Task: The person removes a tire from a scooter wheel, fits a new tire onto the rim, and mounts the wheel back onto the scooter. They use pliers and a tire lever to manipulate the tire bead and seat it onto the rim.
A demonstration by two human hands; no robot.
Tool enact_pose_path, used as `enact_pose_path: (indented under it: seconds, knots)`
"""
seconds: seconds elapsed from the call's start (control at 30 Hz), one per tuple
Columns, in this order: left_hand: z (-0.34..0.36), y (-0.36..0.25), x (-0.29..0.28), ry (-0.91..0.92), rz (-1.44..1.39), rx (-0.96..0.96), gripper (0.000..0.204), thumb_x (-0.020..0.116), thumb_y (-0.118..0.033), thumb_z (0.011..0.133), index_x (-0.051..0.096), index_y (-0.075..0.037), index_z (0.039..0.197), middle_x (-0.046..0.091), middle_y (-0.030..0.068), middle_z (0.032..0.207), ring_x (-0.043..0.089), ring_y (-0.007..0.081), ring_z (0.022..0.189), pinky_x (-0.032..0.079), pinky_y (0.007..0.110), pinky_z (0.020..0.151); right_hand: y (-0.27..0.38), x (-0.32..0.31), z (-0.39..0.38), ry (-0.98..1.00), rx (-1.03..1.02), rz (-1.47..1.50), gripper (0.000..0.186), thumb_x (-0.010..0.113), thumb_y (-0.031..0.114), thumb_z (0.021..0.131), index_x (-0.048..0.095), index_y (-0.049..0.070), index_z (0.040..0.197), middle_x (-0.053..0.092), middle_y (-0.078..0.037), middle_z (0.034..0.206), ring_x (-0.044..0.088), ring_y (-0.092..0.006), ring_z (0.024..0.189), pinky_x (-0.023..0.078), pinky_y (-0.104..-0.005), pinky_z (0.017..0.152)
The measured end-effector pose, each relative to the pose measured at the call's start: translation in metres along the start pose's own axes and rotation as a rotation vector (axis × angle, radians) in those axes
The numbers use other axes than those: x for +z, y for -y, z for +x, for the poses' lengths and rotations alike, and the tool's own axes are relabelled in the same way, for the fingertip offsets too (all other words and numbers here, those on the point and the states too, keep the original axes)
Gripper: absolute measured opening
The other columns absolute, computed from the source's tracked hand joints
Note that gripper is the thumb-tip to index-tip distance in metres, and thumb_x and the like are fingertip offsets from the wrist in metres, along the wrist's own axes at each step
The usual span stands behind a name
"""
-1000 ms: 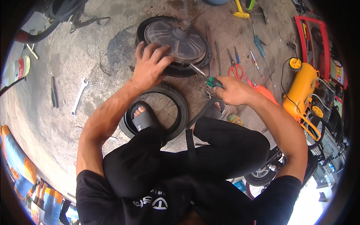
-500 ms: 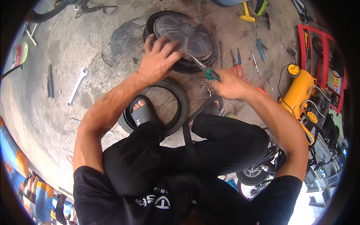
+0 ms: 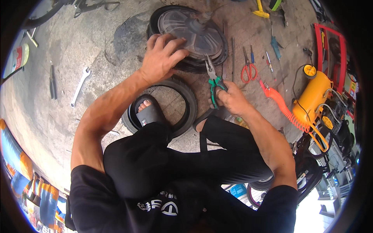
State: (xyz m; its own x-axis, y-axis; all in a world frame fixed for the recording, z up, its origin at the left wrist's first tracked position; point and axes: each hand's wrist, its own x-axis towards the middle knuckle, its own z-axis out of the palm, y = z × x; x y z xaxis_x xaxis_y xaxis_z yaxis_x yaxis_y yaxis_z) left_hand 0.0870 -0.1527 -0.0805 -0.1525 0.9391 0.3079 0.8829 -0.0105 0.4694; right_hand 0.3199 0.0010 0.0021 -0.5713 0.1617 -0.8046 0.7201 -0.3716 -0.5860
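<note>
A dark hub-motor wheel (image 3: 202, 37) with a shaft standing up from its middle lies flat on the floor ahead of me. My left hand (image 3: 161, 56) rests on its near left edge, fingers apart and bent over the rim, gripping no tool. In my right hand (image 3: 231, 97) is a pair of long-nose pliers (image 3: 213, 79) with green and black handles. Their jaws are slightly parted and point at the wheel's near right rim; whether they touch it I cannot tell. Below the wheel lies a loose black tyre (image 3: 188, 99), my left foot inside its ring.
Right of the wheel lie red-handled scissors (image 3: 249, 72), screwdrivers and a yellow hammer (image 3: 261, 11). A coiled orange air hose (image 3: 285, 108) runs to a yellow compressor (image 3: 314, 95) near a red rack (image 3: 318, 46). At left are a wrench (image 3: 80, 87) and dark pliers (image 3: 53, 82).
My right hand has drawn the pliers back from the wheel's cover toward me, and their handles have spread. My left hand stays at the rim, slightly shifted.
</note>
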Motion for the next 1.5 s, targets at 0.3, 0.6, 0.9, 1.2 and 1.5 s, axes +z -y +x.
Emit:
enact_pose_path:
  seconds: [0.3, 0.6, 0.9, 1.2, 1.5]
  knots:
    - [0.001, 0.002, 0.000, 0.010, 0.001, 0.012, 0.082, 0.086, -0.015, 0.042, 0.058, -0.023, 0.118, 0.053, 0.0030, 0.138, 0.047, 0.0330, 0.124, 0.034, 0.053, 0.099, -0.035, 0.023, 0.005, 0.090, -0.034, 0.528, 0.030, 0.048, 0.009, 0.098, 0.054, -0.001, 0.126, 0.063, -0.013, 0.104, 0.066, -0.0236, 0.089, 0.057, -0.0399, 0.077]
    - [-0.004, 0.002, 0.005, -0.006, 0.000, 0.001, 0.079, 0.086, -0.017, 0.044, 0.058, -0.023, 0.118, 0.053, 0.0034, 0.138, 0.048, 0.0330, 0.123, 0.034, 0.054, 0.102, -0.052, 0.055, 0.017, 0.186, -0.195, 0.854, 0.036, 0.057, 0.016, 0.091, 0.053, 0.002, 0.124, 0.064, -0.014, 0.104, 0.066, -0.0277, 0.089, 0.057, -0.0454, 0.077]
    - [-0.011, 0.004, 0.011, -0.082, -0.019, -0.022, 0.076, 0.086, -0.018, 0.047, 0.058, -0.022, 0.118, 0.053, 0.0045, 0.138, 0.047, 0.0311, 0.125, 0.032, 0.056, 0.107, -0.031, 0.044, 0.002, 0.101, -0.006, 0.695, 0.037, 0.054, 0.016, 0.093, 0.053, 0.000, 0.127, 0.063, -0.015, 0.104, 0.066, -0.0293, 0.091, 0.058, -0.0445, 0.077]
    - [-0.011, 0.004, 0.011, 0.004, -0.012, -0.012, 0.076, 0.087, -0.018, 0.046, 0.059, -0.024, 0.117, 0.052, 0.0032, 0.140, 0.047, 0.0292, 0.125, 0.033, 0.055, 0.108, -0.053, 0.060, 0.014, 0.279, -0.126, 1.057, 0.043, 0.057, 0.019, 0.091, 0.051, 0.004, 0.130, 0.063, -0.014, 0.105, 0.065, -0.0312, 0.096, 0.058, -0.0449, 0.080]
    - [-0.013, 0.003, 0.010, -0.037, -0.026, -0.022, 0.072, 0.085, -0.017, 0.045, 0.060, -0.021, 0.113, 0.052, 0.0054, 0.141, 0.048, 0.0307, 0.123, 0.030, 0.057, 0.108, 0.009, 0.031, -0.008, -0.100, 0.046, -0.306, 0.040, 0.052, 0.005, 0.091, 0.051, -0.001, 0.131, 0.065, -0.014, 0.110, 0.065, -0.0227, 0.097, 0.052, -0.0339, 0.087]
